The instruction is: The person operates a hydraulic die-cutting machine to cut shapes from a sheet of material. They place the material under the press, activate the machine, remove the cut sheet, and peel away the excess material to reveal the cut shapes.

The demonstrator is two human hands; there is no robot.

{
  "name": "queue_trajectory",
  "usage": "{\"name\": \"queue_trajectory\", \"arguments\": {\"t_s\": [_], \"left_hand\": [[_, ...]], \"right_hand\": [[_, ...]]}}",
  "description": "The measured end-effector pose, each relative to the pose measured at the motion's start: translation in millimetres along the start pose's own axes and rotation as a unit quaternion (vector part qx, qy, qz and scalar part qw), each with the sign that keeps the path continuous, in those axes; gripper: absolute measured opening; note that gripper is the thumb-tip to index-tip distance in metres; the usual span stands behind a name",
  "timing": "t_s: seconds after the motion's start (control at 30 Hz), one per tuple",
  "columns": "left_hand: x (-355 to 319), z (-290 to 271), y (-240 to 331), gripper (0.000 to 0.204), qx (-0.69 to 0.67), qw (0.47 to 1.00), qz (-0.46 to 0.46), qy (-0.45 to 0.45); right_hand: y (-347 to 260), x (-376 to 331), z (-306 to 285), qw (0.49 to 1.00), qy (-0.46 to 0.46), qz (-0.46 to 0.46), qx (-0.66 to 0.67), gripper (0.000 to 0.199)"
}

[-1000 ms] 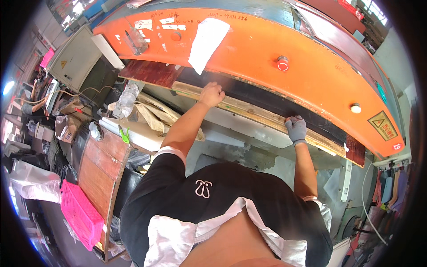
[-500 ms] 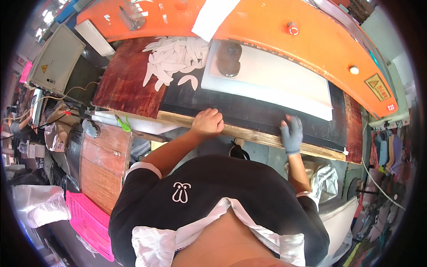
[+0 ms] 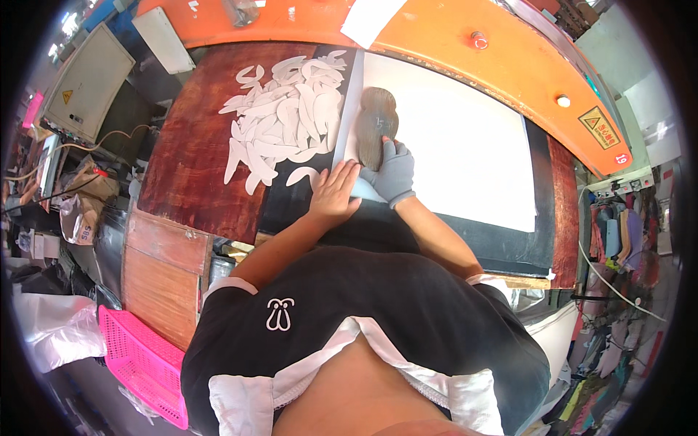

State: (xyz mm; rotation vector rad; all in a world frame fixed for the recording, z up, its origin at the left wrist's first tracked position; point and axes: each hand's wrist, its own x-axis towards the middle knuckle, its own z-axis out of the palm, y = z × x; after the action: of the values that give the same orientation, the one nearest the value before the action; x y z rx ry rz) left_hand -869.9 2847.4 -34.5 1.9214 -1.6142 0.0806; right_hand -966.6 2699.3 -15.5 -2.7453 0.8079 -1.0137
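A brown cutting die (image 3: pixel 379 123), rounded and narrowed at its middle, stands on the left part of a large white sheet (image 3: pixel 465 145). My right hand (image 3: pixel 393 173), in a grey glove with bare fingertips, holds the die's near end, thumb and fingers against it. Flat by the sheet's near left corner lies my left hand (image 3: pixel 336 192), bare, its fingers stretched out and touching the edge. Left of the sheet is a heap of white crescent-shaped cut pieces (image 3: pixel 291 109). One loose crescent piece (image 3: pixel 302 175) lies just beside my left hand.
An orange machine beam (image 3: pixel 436 36) with a red button (image 3: pixel 479 40) spans the far side. Under the sheet is a black board (image 3: pixel 494 243) on a reddish-brown table (image 3: pixel 189 145). A pink basket (image 3: pixel 145 363) stands low at the left.
Both hands have left the table's front edge. My left hand has gone forward to the sheet's corner; my right hand has moved left and taken hold of the cutting die.
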Motion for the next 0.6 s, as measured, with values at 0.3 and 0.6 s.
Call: {"name": "queue_trajectory", "arguments": {"t_s": [0.3,0.6], "left_hand": [[-29.2,9.3,5.7,0.061,0.006,1.0,0.001,0.012],[-35.0,4.9,8.2,0.059,0.004,1.0,0.013,0.012]], "right_hand": [[44.7,-6.7,-46.0,0.866,0.032,0.255,0.429,0.068],[55.0,-46.9,-53.7,0.998,0.055,0.034,0.001,0.06]]}}
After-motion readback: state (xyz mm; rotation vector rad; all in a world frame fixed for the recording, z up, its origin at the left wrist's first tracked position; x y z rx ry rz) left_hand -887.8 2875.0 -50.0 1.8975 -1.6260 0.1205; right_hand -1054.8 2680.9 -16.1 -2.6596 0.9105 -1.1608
